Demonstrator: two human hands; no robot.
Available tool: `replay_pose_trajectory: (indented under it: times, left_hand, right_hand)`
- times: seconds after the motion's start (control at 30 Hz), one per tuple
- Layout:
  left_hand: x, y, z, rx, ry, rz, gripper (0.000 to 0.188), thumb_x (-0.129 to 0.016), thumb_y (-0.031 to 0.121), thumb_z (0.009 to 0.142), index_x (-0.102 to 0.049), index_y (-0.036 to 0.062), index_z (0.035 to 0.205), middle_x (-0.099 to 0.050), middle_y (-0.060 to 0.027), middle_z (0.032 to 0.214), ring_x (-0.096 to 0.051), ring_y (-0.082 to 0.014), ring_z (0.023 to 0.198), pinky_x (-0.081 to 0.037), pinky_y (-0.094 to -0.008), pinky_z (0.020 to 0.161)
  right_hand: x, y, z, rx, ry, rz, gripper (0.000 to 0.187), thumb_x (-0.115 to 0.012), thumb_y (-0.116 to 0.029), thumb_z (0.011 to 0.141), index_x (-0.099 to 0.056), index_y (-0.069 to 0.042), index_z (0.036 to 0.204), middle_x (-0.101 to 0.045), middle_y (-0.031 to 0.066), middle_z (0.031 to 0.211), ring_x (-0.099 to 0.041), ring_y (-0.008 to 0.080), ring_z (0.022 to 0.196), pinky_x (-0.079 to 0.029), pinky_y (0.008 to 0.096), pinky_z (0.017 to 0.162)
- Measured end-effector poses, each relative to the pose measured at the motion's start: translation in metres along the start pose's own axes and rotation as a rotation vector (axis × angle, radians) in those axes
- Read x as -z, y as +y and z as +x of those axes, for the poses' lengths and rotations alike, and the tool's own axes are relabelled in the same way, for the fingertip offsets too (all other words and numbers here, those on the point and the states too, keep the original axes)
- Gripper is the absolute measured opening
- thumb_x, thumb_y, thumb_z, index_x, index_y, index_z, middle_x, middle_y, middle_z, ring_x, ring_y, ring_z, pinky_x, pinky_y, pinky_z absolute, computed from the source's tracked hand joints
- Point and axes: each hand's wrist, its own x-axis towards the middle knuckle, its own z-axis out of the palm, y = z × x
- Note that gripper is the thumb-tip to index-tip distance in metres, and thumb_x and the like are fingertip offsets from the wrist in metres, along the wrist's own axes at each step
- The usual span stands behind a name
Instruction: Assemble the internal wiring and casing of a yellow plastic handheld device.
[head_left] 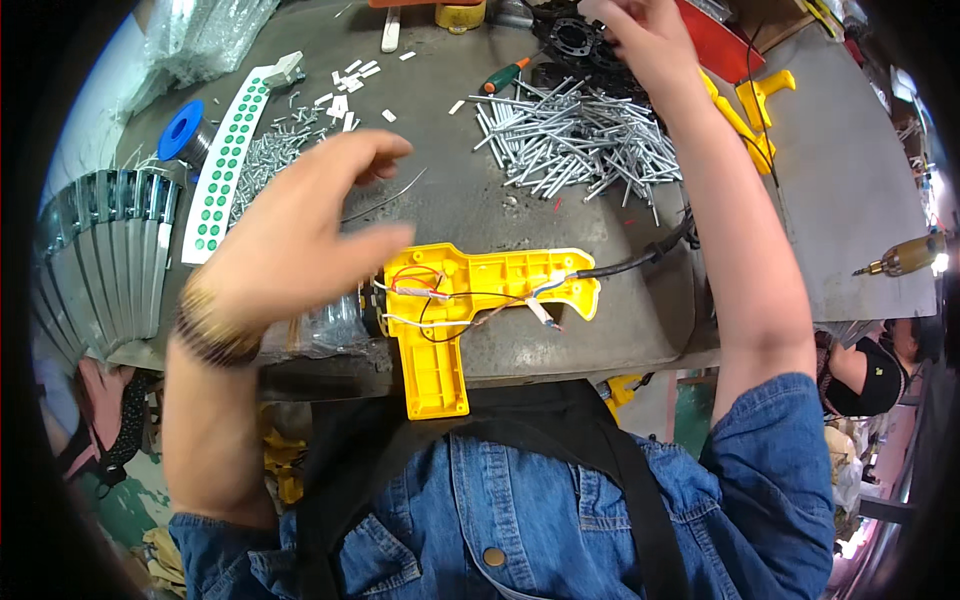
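A yellow drill-shaped housing half [435, 365] lies with its inside up near the table's front edge, its grip hanging past the edge. Red, black, white and blue wires [430, 293] run through it, and a black cable [630, 262] leaves its right end. Above and left of the housing, my left hand [300, 215] hovers with thumb and fingers apart, holding nothing. My right hand [650, 40] reaches to the far side, over black round slotted parts [575, 38]. Its fingers are stretched out and partly cut off by the upper edge; nothing shows in them.
Long metal screws [585, 140] are heaped mid-table, with a screwdriver [507, 75] behind. Shorter screws [275, 155], a white strip with green dots [228, 165] and a blue wire spool [182, 130] lie left. Yellow handle pieces [765, 95] and an electric screwdriver [905, 257] are right.
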Motion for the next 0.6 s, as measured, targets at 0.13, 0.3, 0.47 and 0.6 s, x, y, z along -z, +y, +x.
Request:
replay_pose_trajectory:
  times: [0.13, 0.3, 0.47, 0.6]
  left_hand:
    - [-0.016, -0.009, 0.024, 0.265, -0.112, 0.321, 0.021, -0.068, 0.020, 0.086, -0.061, 0.0026, 0.097, -0.065, -0.0158, 0.090, -0.063, -0.0366, 0.088, -0.051, -0.0453, 0.081]
    - [-0.012, -0.015, 0.003, 0.158, 0.028, 0.219, 0.013, -0.062, 0.013, 0.090, -0.059, 0.0017, 0.095, -0.063, -0.0159, 0.086, -0.061, -0.0360, 0.082, -0.049, -0.0430, 0.075]
    - [-0.018, 0.022, -0.029, 0.066, 0.351, 0.106, 0.005, -0.062, 0.002, 0.086, -0.058, 0.0014, 0.089, -0.056, -0.0105, 0.077, -0.056, -0.0272, 0.069, -0.046, -0.0335, 0.066]
    - [-0.016, 0.043, -0.048, -0.136, 0.375, 0.137, 0.006, -0.065, 0.002, 0.082, -0.059, 0.0029, 0.083, -0.057, -0.0094, 0.076, -0.057, -0.0278, 0.069, -0.046, -0.0343, 0.065]
  right_hand:
    - [-0.054, 0.024, 0.063, -0.056, -0.281, 0.834, 0.026, -0.064, -0.009, 0.091, -0.058, -0.003, 0.116, -0.063, 0.0121, 0.097, -0.063, 0.0248, 0.083, -0.053, 0.0355, 0.075]
    - [-0.052, 0.012, 0.101, -0.198, -0.442, 1.378, 0.009, -0.052, -0.009, 0.097, -0.054, -0.009, 0.087, -0.061, 0.0065, 0.083, -0.059, 0.0224, 0.075, -0.050, 0.0384, 0.068]
    - [0.014, -0.075, -0.006, 0.253, 0.070, 0.577, 0.012, -0.060, -0.023, 0.101, -0.059, -0.011, 0.104, -0.069, 0.0047, 0.086, -0.061, 0.0106, 0.062, -0.051, 0.0225, 0.057]
    - [0.023, -0.098, -0.066, -0.059, 0.115, 0.976, 0.024, -0.046, -0.032, 0.106, -0.057, -0.012, 0.099, -0.067, 0.0081, 0.081, -0.049, 0.0074, 0.048, -0.038, 0.0193, 0.044]
